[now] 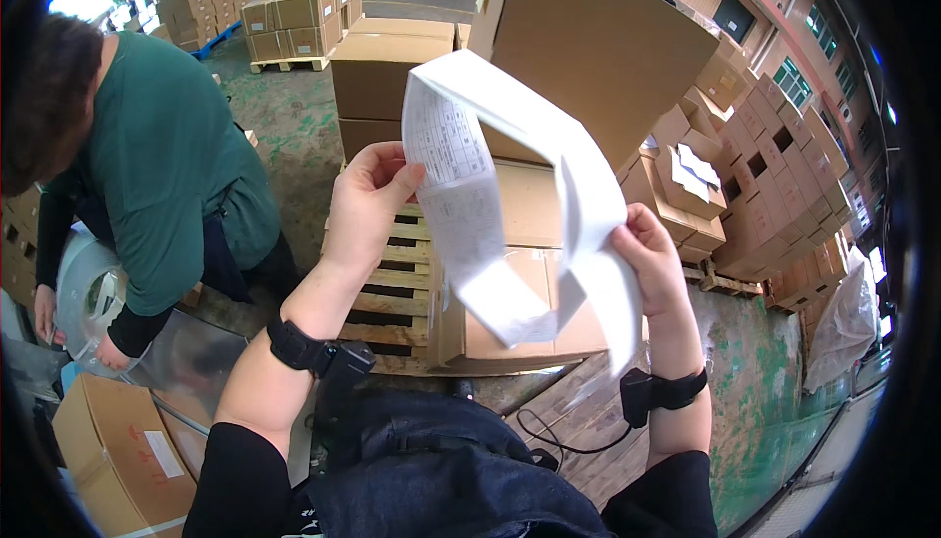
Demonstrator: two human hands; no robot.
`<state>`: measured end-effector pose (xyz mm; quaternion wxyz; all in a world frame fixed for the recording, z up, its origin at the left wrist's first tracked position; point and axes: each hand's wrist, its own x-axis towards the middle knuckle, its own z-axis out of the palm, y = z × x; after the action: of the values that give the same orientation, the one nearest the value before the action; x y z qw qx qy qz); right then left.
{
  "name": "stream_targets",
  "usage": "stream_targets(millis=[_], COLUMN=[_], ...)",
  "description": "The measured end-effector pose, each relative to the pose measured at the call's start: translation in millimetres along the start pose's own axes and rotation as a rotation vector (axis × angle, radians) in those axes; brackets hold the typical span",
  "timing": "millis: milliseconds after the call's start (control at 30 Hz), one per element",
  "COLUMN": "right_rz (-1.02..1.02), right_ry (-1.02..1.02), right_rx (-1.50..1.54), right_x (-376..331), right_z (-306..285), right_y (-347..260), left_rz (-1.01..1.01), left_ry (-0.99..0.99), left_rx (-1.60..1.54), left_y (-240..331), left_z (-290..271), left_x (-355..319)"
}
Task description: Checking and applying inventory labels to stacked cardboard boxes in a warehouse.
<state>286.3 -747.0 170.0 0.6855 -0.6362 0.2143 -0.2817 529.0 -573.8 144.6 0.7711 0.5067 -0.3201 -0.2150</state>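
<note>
A concrete floor [740, 381] with worn green patches spreads beneath everything, and stacked cartons [774, 185] fill the right side. A large brown carton [608, 38] rises directly ahead, behind the person's raised hands. At the left, a co-worker [181, 146] in a green top bends over a roll of clear plastic [83, 273]. A lower carton [480, 347] sits just in front of the person, with slats of a wooden pallet [392, 303] showing to its left. Above that carton, in mid-air between both hands, hangs a long white paper strip [588, 215], looped, its printed face visible toward the left. The left hand [368, 190] pinches the strip's left edge between thumb and fingers; the right hand [652, 254] pinches its right side, fingers curled. Smallest are the black wrist devices [314, 347], one strapped on each forearm.
</note>
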Motion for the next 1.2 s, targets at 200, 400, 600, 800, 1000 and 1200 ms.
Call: stream_targets(millis=[200,400,600,800,1000,1200], right_rz=[-0.009,-0.024,0.085,0.157,0.255,0.223], right_ry=[-0.023,-0.094,0.130,0.069,-0.046,-0.105], right_rx=[0.411,0.562,0.411,0.392,0.297,0.044], right_x=[5,26,70,102,111,132], right_z=[-79,-132,-134,-100,-75,-38], right_y=[14,23,46,63,94,107], left_rz=[0.047,0.114,0.182,0.046,0.102,0.073], left_ry=[-0.057,-0.090,-0.039,-0.088,0.050,0.193], left_rx=[0.315,0.463,0.874,0.392,0.190,0.264], left_y=[-30,-35,-29,-5,-9,-11], left_z=[45,87,89,64,31,-23], left_x=[23,41,51,45,36,43])
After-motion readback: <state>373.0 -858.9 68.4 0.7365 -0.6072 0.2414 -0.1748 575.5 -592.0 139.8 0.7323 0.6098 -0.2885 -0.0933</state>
